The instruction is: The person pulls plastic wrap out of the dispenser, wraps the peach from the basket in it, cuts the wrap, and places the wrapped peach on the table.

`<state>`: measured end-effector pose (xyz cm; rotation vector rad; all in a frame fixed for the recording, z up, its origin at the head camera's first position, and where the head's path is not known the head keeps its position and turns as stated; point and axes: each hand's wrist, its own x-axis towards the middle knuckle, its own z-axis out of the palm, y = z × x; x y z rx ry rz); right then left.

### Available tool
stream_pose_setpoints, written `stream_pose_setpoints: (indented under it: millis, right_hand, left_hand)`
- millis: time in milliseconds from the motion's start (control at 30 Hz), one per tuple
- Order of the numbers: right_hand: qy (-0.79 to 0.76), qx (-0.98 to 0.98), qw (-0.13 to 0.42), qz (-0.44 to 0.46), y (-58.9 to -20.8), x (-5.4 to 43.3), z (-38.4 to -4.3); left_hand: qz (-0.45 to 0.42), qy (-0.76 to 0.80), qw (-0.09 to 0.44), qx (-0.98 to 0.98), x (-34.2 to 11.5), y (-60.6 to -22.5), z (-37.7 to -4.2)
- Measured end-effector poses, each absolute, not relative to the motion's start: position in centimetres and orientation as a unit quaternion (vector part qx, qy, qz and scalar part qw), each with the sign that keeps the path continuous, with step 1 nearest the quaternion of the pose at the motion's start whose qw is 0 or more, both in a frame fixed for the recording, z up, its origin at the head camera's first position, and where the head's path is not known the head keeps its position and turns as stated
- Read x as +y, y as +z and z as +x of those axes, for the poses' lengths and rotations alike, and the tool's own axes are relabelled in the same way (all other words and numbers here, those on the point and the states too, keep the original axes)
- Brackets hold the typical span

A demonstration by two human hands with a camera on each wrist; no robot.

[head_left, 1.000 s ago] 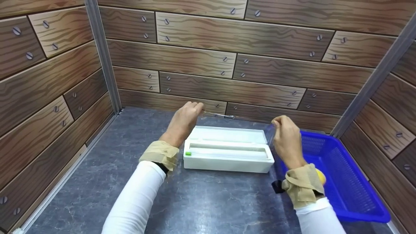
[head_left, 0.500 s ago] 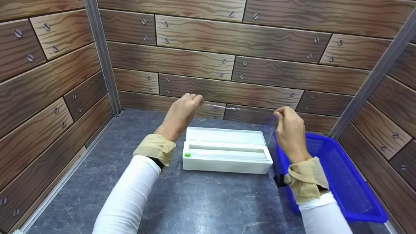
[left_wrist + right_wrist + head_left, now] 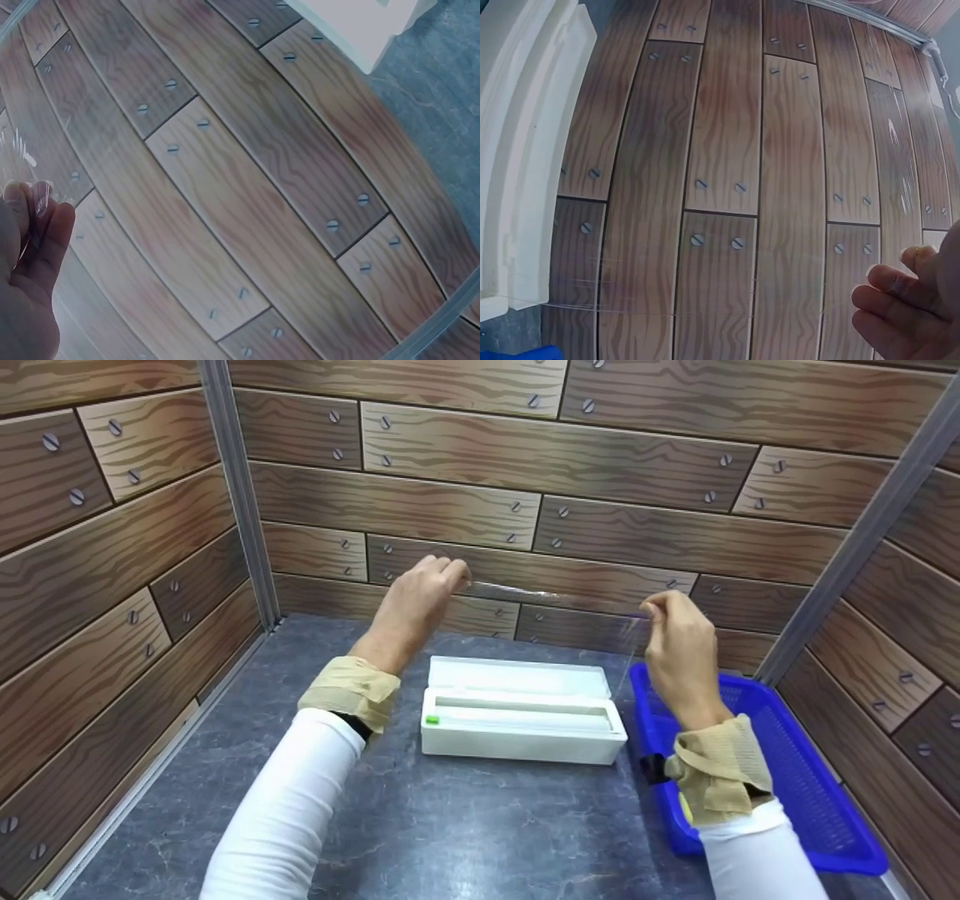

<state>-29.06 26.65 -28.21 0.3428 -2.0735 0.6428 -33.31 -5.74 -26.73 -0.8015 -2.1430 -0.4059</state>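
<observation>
**Film pulled higher over the box**

Pinched at both top corners: left hand (image 3: 416, 600) and right hand (image 3: 679, 649), fingers clamped on the film (image 3: 555, 630), stretched taut between, above the open white box (image 3: 523, 720). Raised higher than a second ago. Only in the wrist views: fingertips (image 3: 41, 225) creasing the clear sheet. Just right of the grip, a blue basket (image 3: 795, 780); below, grey marbled table (image 3: 465, 825); around, wood-plank walls (image 3: 540, 472).
</observation>
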Motion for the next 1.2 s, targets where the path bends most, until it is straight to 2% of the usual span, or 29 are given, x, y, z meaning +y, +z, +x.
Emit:
stream_pose_setpoints:
  millis: [300,867,1200]
  right_hand:
    - [0.255,-0.827,0.480,0.145,-26.3,26.6,-28.3]
    - [0.264,-0.796,0.519,0.162,-23.1,26.4,-25.9]
    - [0.300,-0.764,0.533,0.206,-24.1,26.9,-24.3]
  left_hand:
    - [-0.323,-0.174,0.393,-0.843,-5.9,-24.5,-32.5]
    - [-0.332,-0.171,0.428,-0.823,-5.9,-21.2,-30.3]
    - [-0.374,-0.203,0.425,-0.799,-6.4,-21.6,-28.8]
